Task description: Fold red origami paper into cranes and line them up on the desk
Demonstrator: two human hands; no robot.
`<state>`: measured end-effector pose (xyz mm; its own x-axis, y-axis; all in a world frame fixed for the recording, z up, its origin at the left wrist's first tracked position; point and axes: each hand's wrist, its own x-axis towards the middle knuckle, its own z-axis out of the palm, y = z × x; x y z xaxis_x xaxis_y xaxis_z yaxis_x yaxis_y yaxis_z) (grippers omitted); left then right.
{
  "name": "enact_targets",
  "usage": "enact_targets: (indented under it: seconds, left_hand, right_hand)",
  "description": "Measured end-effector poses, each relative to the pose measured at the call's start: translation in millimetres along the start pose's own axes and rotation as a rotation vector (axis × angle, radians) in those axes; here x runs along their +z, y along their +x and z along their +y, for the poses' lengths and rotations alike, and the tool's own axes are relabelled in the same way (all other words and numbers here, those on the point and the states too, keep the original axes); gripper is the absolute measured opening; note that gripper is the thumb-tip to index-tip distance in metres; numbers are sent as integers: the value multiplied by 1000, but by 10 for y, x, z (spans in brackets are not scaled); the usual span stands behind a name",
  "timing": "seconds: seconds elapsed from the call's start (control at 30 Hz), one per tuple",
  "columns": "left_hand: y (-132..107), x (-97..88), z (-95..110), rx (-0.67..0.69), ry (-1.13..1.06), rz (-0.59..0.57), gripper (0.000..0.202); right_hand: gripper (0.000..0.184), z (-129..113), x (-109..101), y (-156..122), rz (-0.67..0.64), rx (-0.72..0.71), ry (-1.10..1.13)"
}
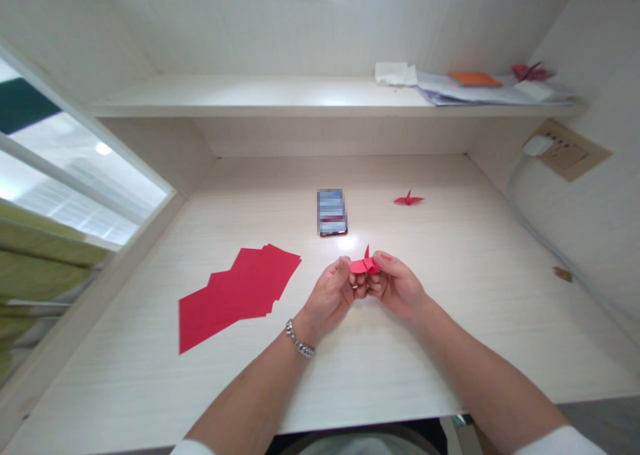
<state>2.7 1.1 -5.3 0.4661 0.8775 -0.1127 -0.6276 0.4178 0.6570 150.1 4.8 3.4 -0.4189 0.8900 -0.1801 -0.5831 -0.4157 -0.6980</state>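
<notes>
Between my two hands is a small red origami crane (pixel 365 266), with one thin point sticking up from its middle. My left hand (pixel 334 288) pinches the crane's left wing between thumb and fingers. On the other side, my right hand (pixel 399 283) grips the right wing, its thumb on top and its fingers curled beneath. Parts of the paper are hidden by the fingers. A second red paper crane (pixel 409 199) lies on the desk beyond my right hand. To the left, red paper sheets (pixel 240 285) are spread in an overlapping fan.
A phone (pixel 332 212) with a lit screen lies beyond my hands on the desk (pixel 380 368). The shelf (pixel 250 98) above holds papers (pixel 445 95), an orange pad (pixel 475 79) and another folded red piece (pixel 533 73). A white cable runs from a wall socket (pixel 570 151) down the right.
</notes>
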Motion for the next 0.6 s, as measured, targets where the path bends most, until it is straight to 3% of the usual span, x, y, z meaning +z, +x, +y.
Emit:
enact_targets:
  seconds: [0.13, 0.6]
  left_hand:
    - [-7, 9, 15, -13, 13, 10, 36]
    - [10, 0, 39, 7, 45, 50, 50]
  right_hand:
    - [34, -14, 10, -9, 0, 1, -33]
    - [26, -1, 13, -10, 101, 21, 49]
